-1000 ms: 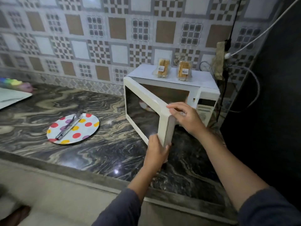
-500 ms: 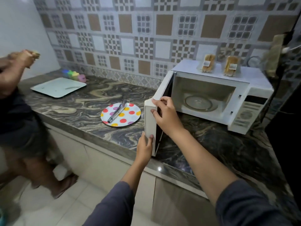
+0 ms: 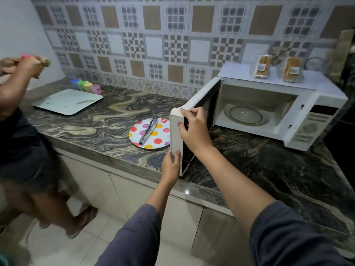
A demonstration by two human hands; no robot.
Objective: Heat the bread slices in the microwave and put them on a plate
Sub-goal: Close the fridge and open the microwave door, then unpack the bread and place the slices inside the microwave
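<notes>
White microwave door point(image 3: 175, 135) is gripped by fingers point(image 3: 177, 154) of left hand point(image 3: 171, 167) low, right hand point(image 3: 194, 131) high; labels on bread packs point(image 3: 262, 66) unreadable.

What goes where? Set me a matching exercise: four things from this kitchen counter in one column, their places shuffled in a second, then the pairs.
1. bread packs
2. tongs
3. glass turntable
4. microwave door

A. inside the microwave
B. on the spotted plate
C. held by the left hand and right hand
D. on top of the microwave

Pairs: 1-D, 2-B, 3-A, 4-C.
</notes>
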